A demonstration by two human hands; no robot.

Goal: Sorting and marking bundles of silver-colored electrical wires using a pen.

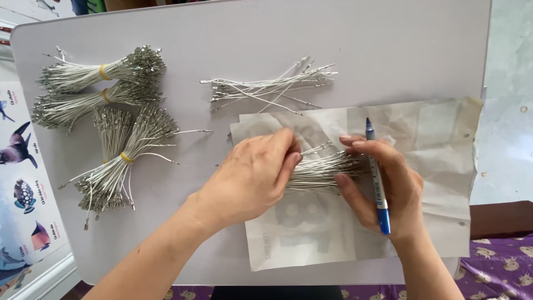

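My left hand (252, 176) rests palm down on one end of a loose bunch of thin white wires with metal end pieces (319, 169), fingers curled over it. My right hand (388, 186) grips the other end of the same bunch. A blue pen (377, 178) lies across its fingers, tip pointing away from me. The bunch lies on a crumpled sheet of white paper (433, 161) spread on a pale grey table (277, 44).
Three bundles of the same wires tied with yellow rubber bands (100, 75) (125, 155) lie at the table's left. A loose pile of wires (266, 88) sits behind the paper. A poster with animal pictures (22, 183) hangs left of the table; purple patterned cloth (499, 266) shows at lower right.
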